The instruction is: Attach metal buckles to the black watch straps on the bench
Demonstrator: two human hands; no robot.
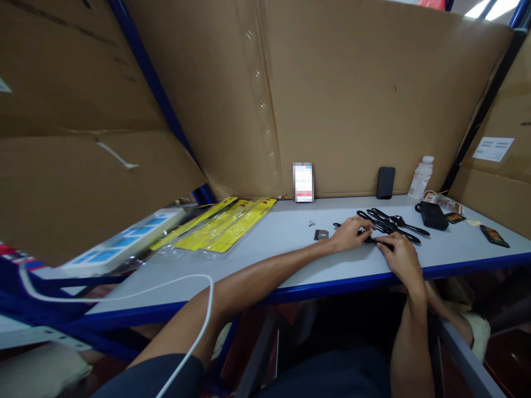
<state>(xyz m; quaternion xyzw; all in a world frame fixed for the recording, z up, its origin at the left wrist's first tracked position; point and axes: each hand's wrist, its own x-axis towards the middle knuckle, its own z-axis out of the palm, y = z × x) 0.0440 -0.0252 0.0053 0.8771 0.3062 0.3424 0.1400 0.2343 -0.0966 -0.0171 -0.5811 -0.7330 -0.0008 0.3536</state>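
My left hand (352, 233) and my right hand (400, 257) meet over the right half of the grey table. Between them is a black-handled tool (338, 225), low over the tabletop or resting on it. Fingers of both hands are closed on it and hide its middle, so its exact kind does not show. Just beyond my hands lie several similar black-handled tools (409, 226), shaped like pliers. To the left of my left hand are a small flat metal plate (321, 235) and a small metal screw-like piece (311, 223).
Yellow-backed clear packages (232, 232) and a white-and-blue power strip (128, 240) lie left. A lit phone (303, 182), a dark phone (385, 183) and a bottle (421, 178) stand by the cardboard wall (332, 99). A black case (432, 215) sits right. A white cable (166, 281) crosses in front.
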